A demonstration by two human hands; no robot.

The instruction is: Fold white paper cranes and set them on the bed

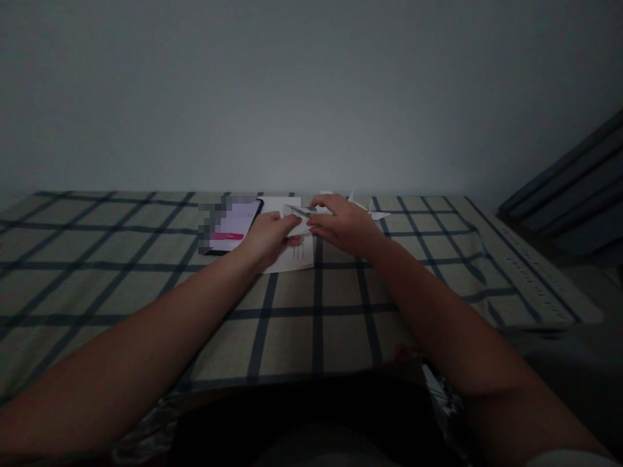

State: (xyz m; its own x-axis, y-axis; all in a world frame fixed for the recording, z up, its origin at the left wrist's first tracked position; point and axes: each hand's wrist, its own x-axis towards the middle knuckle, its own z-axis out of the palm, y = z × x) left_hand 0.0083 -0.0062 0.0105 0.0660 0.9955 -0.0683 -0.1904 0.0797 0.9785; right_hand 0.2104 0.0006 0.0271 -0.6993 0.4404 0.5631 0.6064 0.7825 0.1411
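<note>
A folded piece of white paper (pixel 298 219) is held up between both hands over the table. My left hand (pixel 271 235) pinches its left side, thumb on top. From the right, my right hand (pixel 346 224) grips the paper's other edge with curled thumb and fingers. Under my left hand lies a flat sheet of printed paper (pixel 296 258), partly hidden by the hand. Behind my right hand, pointed white folded paper (pixel 382 215) shows on the cloth, mostly covered by the hand.
A phone (pixel 233 227) with a lit screen lies left of my left hand, partly blurred out. The checked tablecloth (pixel 292 324) covers the table up to the grey wall (pixel 311 97). Dark striped fabric (pixel 574 188) hangs at the far right.
</note>
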